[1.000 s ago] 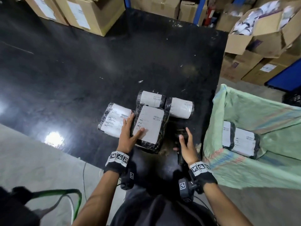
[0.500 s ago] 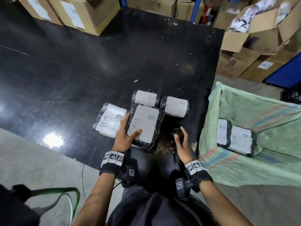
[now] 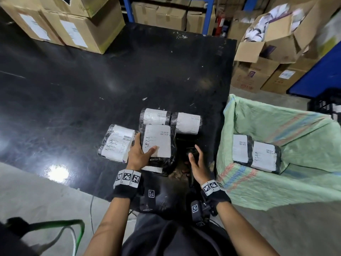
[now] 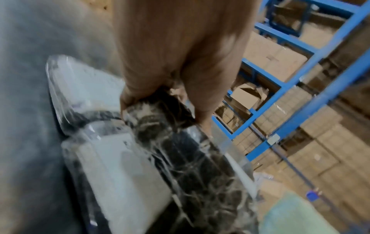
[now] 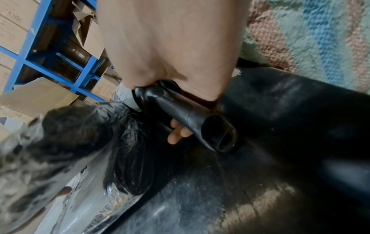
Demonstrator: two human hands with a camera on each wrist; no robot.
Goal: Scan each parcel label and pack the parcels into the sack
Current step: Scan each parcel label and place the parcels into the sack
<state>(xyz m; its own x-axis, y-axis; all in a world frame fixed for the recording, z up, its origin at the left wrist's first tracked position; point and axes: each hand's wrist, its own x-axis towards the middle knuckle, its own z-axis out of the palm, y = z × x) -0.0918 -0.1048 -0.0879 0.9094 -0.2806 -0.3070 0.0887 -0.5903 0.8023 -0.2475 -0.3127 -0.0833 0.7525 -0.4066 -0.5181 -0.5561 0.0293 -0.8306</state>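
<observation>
Several black, plastic-wrapped parcels with white labels lie on the black table point(image 3: 92, 80). My left hand point(image 3: 140, 154) grips the middle parcel point(image 3: 158, 139), thumb on its label and fingers curled round its left edge; the left wrist view shows this left hand point(image 4: 180, 63) closed on the parcel's end point(image 4: 190, 158). One parcel point(image 3: 116, 143) lies to its left, and two more point(image 3: 155, 116) point(image 3: 186, 122) lie behind it. My right hand point(image 3: 195, 159) holds the black scanner point(image 3: 191, 152), its fingers wrapped round the scanner handle point(image 5: 190, 120). The green sack point(image 3: 295, 130) stands open at the right with two parcels point(image 3: 239, 148) point(image 3: 263, 157) inside.
Cardboard boxes point(image 3: 83, 24) sit on the table's far left corner. More boxes point(image 3: 267, 43) and blue racking point(image 3: 208, 13) stand behind and to the right. The sack's rim point(image 3: 227, 126) leans against the table's right edge. A green strap point(image 3: 60, 224) hangs at lower left.
My right hand has closed round the scanner. My left hand has kept its hold on the middle parcel, and the parcels have stayed where they were.
</observation>
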